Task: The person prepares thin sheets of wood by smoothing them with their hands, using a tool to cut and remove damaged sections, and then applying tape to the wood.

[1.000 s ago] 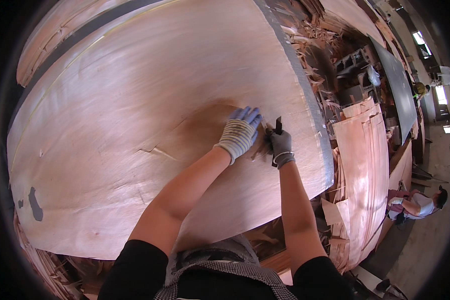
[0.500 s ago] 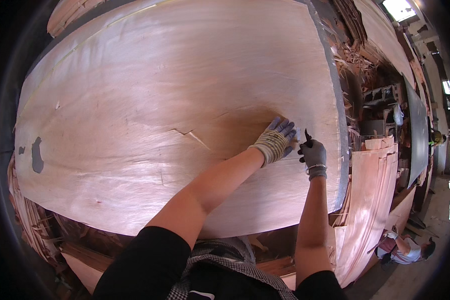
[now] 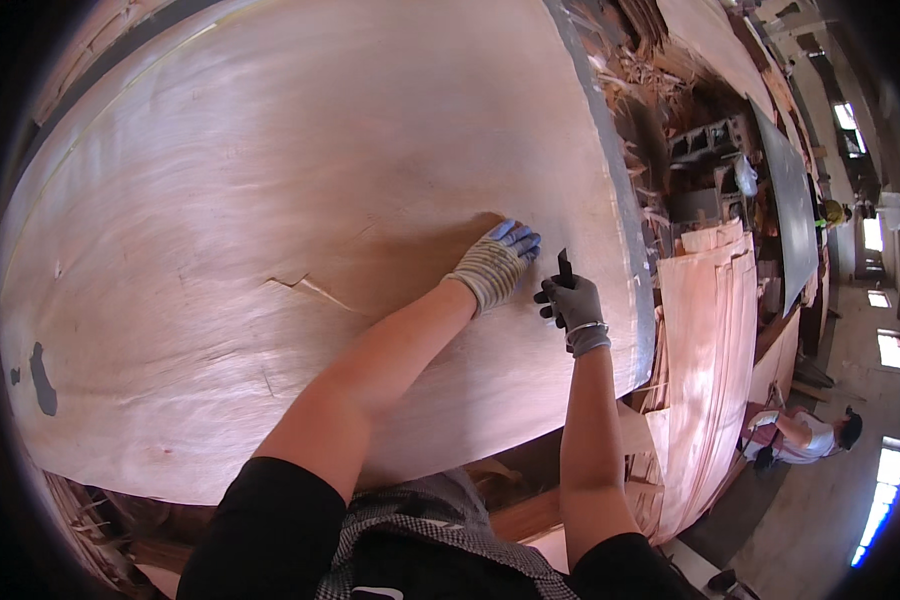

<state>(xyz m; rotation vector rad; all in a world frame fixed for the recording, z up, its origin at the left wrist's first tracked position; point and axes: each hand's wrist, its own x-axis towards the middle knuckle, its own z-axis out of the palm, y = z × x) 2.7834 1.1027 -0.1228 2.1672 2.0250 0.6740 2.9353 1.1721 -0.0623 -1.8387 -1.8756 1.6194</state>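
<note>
Woodworking workshop, broad wood sheet (image 3: 300, 170), stacked thin sheets (image 3: 705, 340), splintered scraps (image 3: 650, 70), co-worker (image 3: 820, 438), bright windows (image 3: 892, 348)

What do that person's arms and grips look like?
The left grip wears a striped, knitted glove with blue-grey fingers. The right grip wears a plain dark-grey glove. Black short sleeves leave both forearms bare.

The left hand (image 3: 497, 266) lies on the wood sheet (image 3: 270, 180), right of a crack (image 3: 312, 288). The right hand (image 3: 576, 305), a tool (image 3: 565, 264) in it, is over the sheet, farther right. Right of the sheet lies a wood stack (image 3: 705, 345), with blocks (image 3: 708, 140) behind it and a person (image 3: 818, 438) farther right.
</note>
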